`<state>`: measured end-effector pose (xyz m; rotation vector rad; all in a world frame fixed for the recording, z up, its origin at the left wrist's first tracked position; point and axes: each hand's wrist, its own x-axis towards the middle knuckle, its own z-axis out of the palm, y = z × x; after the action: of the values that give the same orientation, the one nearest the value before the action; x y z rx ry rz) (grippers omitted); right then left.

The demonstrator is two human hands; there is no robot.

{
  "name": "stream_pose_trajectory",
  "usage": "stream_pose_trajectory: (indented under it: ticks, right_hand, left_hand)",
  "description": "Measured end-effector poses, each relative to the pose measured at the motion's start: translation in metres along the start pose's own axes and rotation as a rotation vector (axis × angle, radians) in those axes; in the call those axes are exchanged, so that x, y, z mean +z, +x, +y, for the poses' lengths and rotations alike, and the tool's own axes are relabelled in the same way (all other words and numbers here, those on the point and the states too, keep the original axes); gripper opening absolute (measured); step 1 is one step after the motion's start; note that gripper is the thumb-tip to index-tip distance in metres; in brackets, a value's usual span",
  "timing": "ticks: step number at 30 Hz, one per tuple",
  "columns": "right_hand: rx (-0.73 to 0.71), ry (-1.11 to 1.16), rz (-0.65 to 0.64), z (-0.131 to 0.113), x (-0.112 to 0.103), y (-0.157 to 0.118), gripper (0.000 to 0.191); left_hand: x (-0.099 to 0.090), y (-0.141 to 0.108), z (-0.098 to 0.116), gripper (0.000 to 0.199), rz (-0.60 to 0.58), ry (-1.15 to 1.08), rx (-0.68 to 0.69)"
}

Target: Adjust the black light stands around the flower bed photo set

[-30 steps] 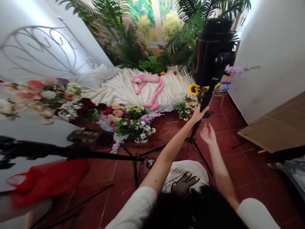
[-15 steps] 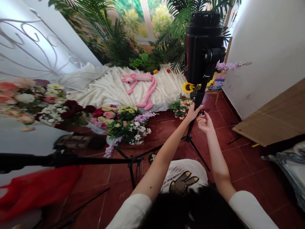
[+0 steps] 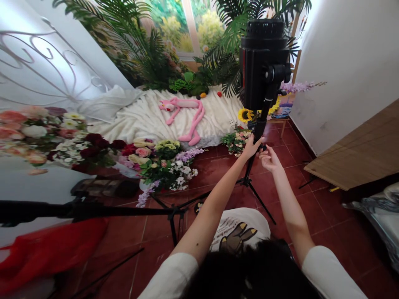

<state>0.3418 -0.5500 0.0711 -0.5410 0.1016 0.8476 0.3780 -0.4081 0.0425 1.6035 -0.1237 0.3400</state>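
A black studio light (image 3: 263, 70) is mounted on top of a black light stand (image 3: 248, 169), which stands on spread legs in front of me. My left hand (image 3: 251, 147) is wrapped round the stand's pole below the lamp. On the right side of the pole, my right hand (image 3: 269, 158) has its bent fingers closed on a small black knob (image 3: 262, 148). The fingertips partly hide that knob.
A second stand (image 3: 124, 211) crosses at left. Artificial flowers (image 3: 162, 162) line a white fur blanket (image 3: 131, 122) bearing a pink plush toy (image 3: 187, 104). A brown board (image 3: 358, 145) leans at right; a red bag (image 3: 56, 249) lies lower left.
The view has shifted slightly. My right forearm and elbow have swung a little outward to the right, while the fingers stay at the knob. My left hand keeps its hold on the pole.
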Motion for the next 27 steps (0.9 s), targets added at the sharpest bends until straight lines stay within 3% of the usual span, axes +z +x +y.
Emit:
stream_pose_trajectory:
  ticks: [4,6,9,13,16,23,27]
  right_hand:
    - [-0.062,-0.149,0.039,-0.001,-0.002,0.005,0.021]
    - [-0.157,-0.305,0.167,0.001,-0.001,0.009,0.017]
    - [-0.443,-0.688,0.434,0.007,0.001,0.009,0.021]
    - [-0.884,-1.365,0.636,0.016,0.002,-0.008,0.009]
    - [-0.984,-1.637,0.708,0.020,-0.005,-0.021,0.012]
    - [-0.919,-1.656,0.632,0.034,-0.031,-0.013,0.013]
    - [-0.922,-1.462,0.581,0.044,-0.045,0.017,0.051]
  left_hand:
    - [-0.001,0.000,0.001,0.038,-0.005,0.020,0.022]
    - [-0.001,0.000,0.001,0.040,-0.001,0.034,0.051]
    - [-0.002,0.001,0.002,0.044,-0.010,0.039,0.075]
    - [-0.002,0.000,0.004,0.046,-0.031,0.034,0.073]
    - [-0.002,-0.001,0.006,0.046,-0.030,0.037,0.073]
    - [0.000,0.000,0.005,0.048,-0.008,0.021,0.048]
    - [-0.002,-0.002,0.006,0.055,-0.023,0.048,0.014]
